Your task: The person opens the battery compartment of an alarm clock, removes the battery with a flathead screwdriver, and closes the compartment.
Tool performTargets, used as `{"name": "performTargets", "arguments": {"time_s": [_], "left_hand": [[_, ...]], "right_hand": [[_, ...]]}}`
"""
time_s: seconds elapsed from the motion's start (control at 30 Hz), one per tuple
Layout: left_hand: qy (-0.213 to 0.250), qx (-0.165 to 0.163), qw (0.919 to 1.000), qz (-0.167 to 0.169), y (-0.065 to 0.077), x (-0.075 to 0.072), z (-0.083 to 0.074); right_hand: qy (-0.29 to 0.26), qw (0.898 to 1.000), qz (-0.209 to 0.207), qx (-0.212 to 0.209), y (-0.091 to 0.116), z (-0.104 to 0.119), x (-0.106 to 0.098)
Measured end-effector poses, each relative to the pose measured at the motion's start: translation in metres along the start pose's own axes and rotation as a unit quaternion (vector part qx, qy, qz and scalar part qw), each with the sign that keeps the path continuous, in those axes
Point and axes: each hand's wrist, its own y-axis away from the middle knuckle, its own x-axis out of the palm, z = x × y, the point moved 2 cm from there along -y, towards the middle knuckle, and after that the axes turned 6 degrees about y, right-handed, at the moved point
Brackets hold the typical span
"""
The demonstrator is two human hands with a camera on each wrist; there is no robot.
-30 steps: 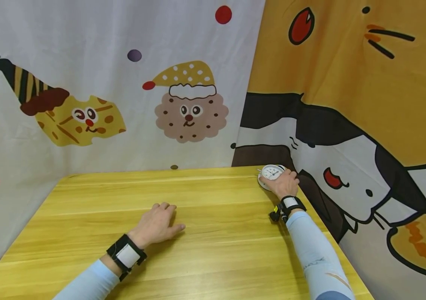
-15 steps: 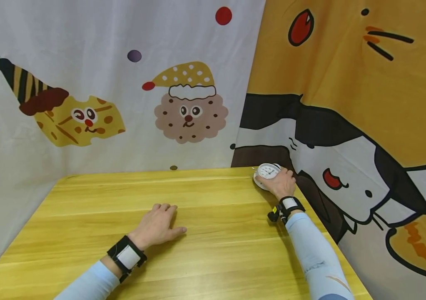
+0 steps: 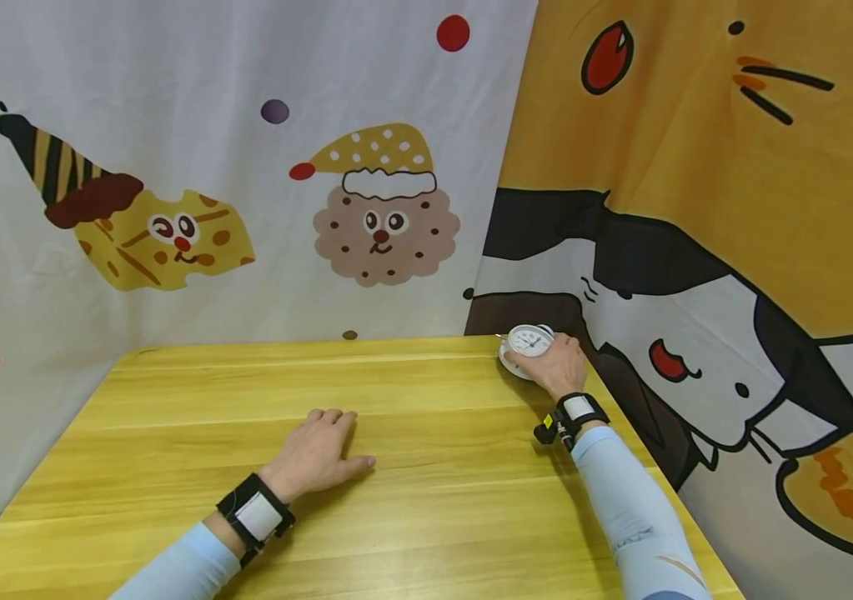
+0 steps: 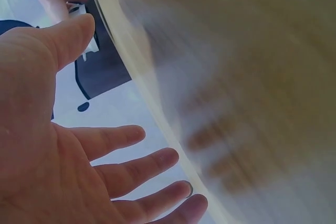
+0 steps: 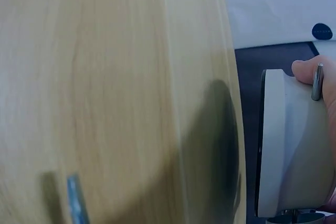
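My right hand [image 3: 559, 367] grips a small white alarm clock [image 3: 530, 340] near the far right corner of the wooden table. The clock's round white dial faces up toward me, and a thin metal pin sticks out at its left. In the right wrist view the clock's white body [image 5: 300, 145] shows side-on, with a thumb at its upper edge beside a metal pin; most of that hand is out of frame. Nearer the front, my left hand [image 3: 313, 454] hangs low over the table, palm down. Its fingers [image 4: 139, 163] are spread, relaxed and hold nothing.
The wooden table [image 3: 426, 508] fills the lower view. Behind it hangs a white curtain [image 3: 208, 67] with cartoon prints, and along the right side an orange cartoon curtain [image 3: 666, 158] comes close to the table edge. Both wrists wear black straps [image 3: 256, 518].
My right hand has shifted slightly left along the far edge with the clock in its grip. The left hand stays almost in place.
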Motion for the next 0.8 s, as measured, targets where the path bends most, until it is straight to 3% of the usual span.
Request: {"name": "performTargets", "arguments": {"time_s": [0.33,0.8], "left_hand": [[0.0,-0.006,1.0,-0.004,-0.002,0.002,-0.002],[0.023,-0.009,0.9997,-0.008,-0.004,-0.004,-0.003]], "right_hand": [[-0.009,1.0,0.02,-0.009,0.009,0.014,-0.001],[0.003,0.997,0.035,-0.062,0.024,0.038,0.005]]}}
